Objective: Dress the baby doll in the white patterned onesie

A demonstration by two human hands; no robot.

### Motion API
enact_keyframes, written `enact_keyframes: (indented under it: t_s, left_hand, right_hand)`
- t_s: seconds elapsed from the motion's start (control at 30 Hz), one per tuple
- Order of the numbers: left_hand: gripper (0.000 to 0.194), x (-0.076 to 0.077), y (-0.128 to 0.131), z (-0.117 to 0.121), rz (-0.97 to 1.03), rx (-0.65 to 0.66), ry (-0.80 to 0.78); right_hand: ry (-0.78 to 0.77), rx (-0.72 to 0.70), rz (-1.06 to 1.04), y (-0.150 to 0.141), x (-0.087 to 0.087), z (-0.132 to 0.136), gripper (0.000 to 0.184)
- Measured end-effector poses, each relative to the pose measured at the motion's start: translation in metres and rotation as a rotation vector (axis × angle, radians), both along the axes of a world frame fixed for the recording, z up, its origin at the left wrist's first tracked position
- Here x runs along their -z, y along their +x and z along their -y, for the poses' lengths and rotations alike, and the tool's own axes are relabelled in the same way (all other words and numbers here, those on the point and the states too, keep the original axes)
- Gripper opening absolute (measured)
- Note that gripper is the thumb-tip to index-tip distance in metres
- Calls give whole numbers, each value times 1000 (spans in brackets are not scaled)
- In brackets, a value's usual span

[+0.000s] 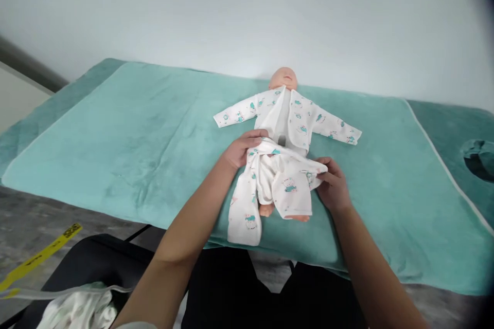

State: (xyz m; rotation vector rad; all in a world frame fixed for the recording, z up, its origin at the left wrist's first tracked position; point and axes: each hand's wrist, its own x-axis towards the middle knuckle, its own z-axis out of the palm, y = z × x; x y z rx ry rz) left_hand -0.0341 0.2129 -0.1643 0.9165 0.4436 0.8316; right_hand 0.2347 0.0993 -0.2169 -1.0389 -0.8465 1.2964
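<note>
A baby doll (284,78) lies on its back with its head toward the wall. It wears a white printed jacket (302,115), open down the front, with both sleeves spread out. Printed white baby trousers (291,186) lie over its lower body, and the doll's feet show at the bottom. My left hand (240,150) pinches the waistband at its left side. At the opposite side, my right hand (334,185) has its fingers closed on the trousers' edge, pulling the cloth outward. Some fingertips are hidden by the fabric.
A teal cover (154,128) lies on the bed, which has a round hole (480,159) at the right end. The white wall (231,15) runs behind. At lower left are a dark chair (96,254), white patterned cloth (79,311) and a yellow strip (40,256).
</note>
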Motion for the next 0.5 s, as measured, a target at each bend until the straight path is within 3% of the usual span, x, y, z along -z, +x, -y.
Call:
enact_keyframes:
  t_s: [0.07, 0.13, 0.23, 0.3, 0.37, 0.43, 0.5]
  left_hand:
    - [42, 1, 11, -3, 127, 10, -23]
    - [39, -1, 17, -1, 205, 0, -52]
    - [38, -3, 18, 5, 224, -97, -97]
    - [37, -2, 18, 9, 185, -168, -110]
    - [35, -3, 18, 11, 138, -223, -115]
    - [37, -4, 17, 12, 125, -304, -126]
    - [40, -5, 14, 12, 116, -404, -201]
  right_hand:
    - [17, -5, 132, 6, -8, 2, 31]
    - [75, -43, 283, 9, -31, 0, 32]
    - [156, -230, 476, -2, -86, -14, 42]
    - [148, -351, 617, -25, -122, -31, 44]
    - [80, -533, 755, -56, -146, -49, 40]
    - [-4, -736, 846, -87, -152, -63, 37]
    - [-61, -786, 870, -108, -142, -70, 33]
